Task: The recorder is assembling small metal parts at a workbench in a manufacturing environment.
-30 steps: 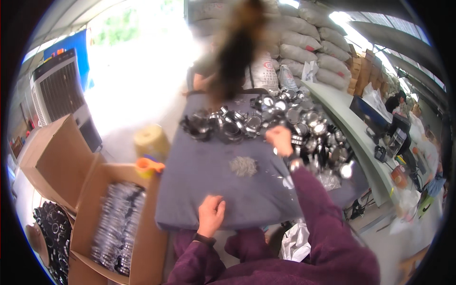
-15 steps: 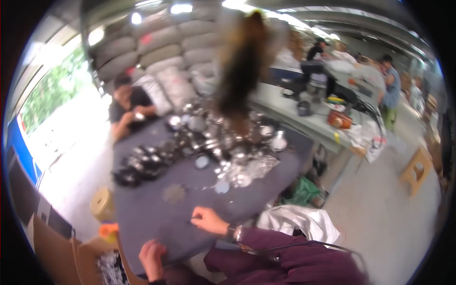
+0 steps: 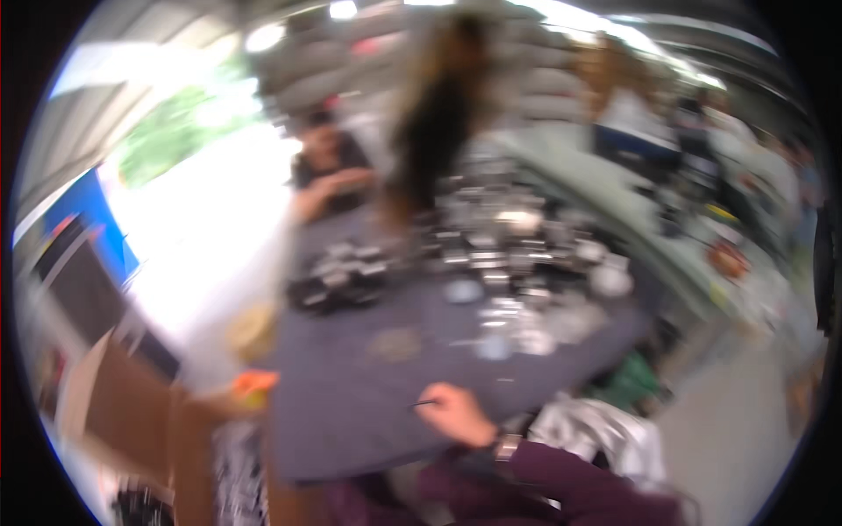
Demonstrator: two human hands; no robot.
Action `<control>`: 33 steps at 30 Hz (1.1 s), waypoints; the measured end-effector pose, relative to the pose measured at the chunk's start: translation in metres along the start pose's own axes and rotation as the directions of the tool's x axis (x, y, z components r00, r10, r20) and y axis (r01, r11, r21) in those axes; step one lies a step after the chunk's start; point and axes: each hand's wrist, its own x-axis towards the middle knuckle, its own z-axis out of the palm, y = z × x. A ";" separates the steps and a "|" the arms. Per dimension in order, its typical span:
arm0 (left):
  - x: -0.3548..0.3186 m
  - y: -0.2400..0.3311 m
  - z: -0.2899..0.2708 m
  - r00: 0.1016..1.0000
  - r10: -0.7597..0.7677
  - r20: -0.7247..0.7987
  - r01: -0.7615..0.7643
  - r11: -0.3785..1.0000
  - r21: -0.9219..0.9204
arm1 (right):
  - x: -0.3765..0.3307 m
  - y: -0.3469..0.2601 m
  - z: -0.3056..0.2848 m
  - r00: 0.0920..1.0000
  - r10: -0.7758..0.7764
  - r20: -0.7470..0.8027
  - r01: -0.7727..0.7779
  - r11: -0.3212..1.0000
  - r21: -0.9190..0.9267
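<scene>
The whole picture is motion-blurred. My right hand [image 3: 453, 414] rests on the near edge of a dark grey covered table [image 3: 351, 412], fingers curled, with a thin dark piece [image 3: 424, 404] sticking out to the left from its fingertips. A maroon sleeve and a wristwatch [image 3: 506, 447] follow behind it. My left hand is out of sight. A heap of shiny metal parts [image 3: 509, 263] covers the far half of the table. A small dull pile [image 3: 395, 344] lies in the middle, ahead of my hand.
A person [image 3: 329, 171] sits across the table at the far left. An open cardboard box [image 3: 123, 412] stands at the lower left, beside an orange object [image 3: 254, 382]. A silvery bag [image 3: 596, 431] lies at my right. More people stand at a long bench [image 3: 667, 245] on the right.
The view has swung right and back, blurring everything. My right hand has drawn back from the metal heap to the table's near edge. My left hand has dropped out of view.
</scene>
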 end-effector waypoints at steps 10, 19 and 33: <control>-0.068 0.195 -0.177 0.033 -0.232 0.972 0.821 0.562 0.106 | 0.007 0.035 0.002 0.999 -0.014 -0.047 0.026 0.962 0.270; -0.034 0.182 -0.051 0.205 -0.135 0.969 0.930 0.336 -0.149 | -0.012 0.035 -0.015 0.996 -0.062 0.062 0.062 0.998 -0.008; 0.325 0.474 -0.117 0.276 0.844 0.461 -0.480 0.536 -0.694 | 0.005 0.032 -0.001 0.979 -0.203 -0.015 0.201 0.976 -0.089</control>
